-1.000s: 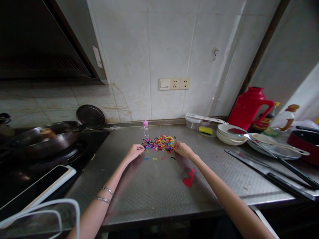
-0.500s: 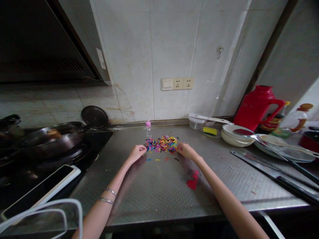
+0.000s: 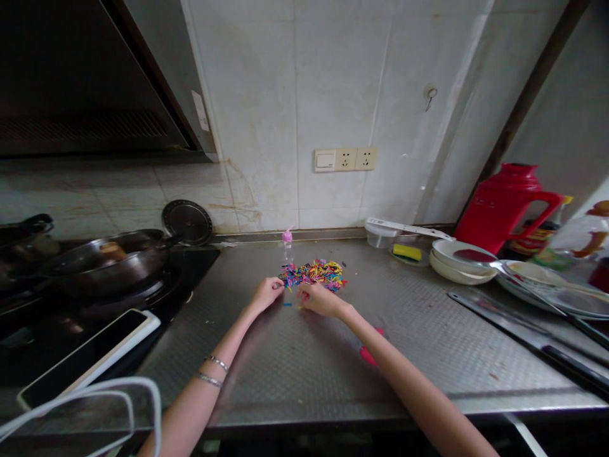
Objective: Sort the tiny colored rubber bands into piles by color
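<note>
A heap of small coloured rubber bands [image 3: 314, 273] lies on the metal counter [image 3: 266, 374]. My left hand [image 3: 269, 294] rests at the heap's left edge, its thumb and fingertips pinched together. Over the heap's front edge is my right hand [image 3: 322, 299], fingertips also closed; what either pinch holds is too small to make out. A single blue band [image 3: 287, 304] lies in front of the heap, and a yellow one beside it is partly covered by my right hand. Behind the heap stands a small clear bottle with a pink top [image 3: 287, 236].
Red pieces [image 3: 368, 357] lie beneath my right forearm. To the right are a yellow sponge [image 3: 407, 253], stacked bowls [image 3: 457, 270], a knife [image 3: 504, 324] and a red thermos [image 3: 499, 206]. A pan [image 3: 104, 266] sits on the stove at left, near a white-edged device [image 3: 90, 355].
My right hand has moved left from the heap's right end to its front, now covering some of the single bands there. My left hand stays at the left edge. The view has shifted slightly.
</note>
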The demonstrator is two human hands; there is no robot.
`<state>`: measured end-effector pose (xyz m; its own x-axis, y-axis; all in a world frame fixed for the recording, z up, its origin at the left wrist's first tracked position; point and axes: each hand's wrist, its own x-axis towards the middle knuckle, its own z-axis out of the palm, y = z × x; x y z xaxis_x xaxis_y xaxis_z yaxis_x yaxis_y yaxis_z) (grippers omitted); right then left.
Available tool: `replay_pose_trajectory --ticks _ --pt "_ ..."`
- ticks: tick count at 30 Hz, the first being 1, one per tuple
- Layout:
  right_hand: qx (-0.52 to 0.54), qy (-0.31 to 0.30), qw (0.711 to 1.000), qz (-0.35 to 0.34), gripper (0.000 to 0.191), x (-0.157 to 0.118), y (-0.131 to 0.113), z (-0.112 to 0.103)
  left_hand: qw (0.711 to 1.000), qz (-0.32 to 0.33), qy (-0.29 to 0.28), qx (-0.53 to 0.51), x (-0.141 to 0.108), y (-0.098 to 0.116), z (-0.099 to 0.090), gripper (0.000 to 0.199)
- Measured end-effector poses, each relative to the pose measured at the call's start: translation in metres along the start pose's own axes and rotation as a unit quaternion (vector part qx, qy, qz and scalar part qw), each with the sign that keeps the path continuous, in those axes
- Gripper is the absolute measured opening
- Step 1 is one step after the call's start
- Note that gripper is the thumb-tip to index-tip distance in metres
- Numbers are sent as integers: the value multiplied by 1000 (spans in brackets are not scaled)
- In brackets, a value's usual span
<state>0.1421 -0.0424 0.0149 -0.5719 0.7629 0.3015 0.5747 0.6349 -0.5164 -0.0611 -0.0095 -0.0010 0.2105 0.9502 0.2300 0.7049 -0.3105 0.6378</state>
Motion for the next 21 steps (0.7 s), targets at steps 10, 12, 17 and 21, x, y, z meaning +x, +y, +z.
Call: replay_pose_trajectory --ticks 10,12,17,21 --pt "60 92 993 33 16 -8 27 -26 999 12 2 37 0 16 8 34" --pt "63 114 990 49 16 -9 35 -31 999 6 -3 50 2 18 10 33" --pt "44 159 983 81 16 -14 45 -42 997 -7 3 80 4 20 10 28" --pt "35 177 980 88 18 -19 42 -51 995 5 0 95 4 23 9 30"
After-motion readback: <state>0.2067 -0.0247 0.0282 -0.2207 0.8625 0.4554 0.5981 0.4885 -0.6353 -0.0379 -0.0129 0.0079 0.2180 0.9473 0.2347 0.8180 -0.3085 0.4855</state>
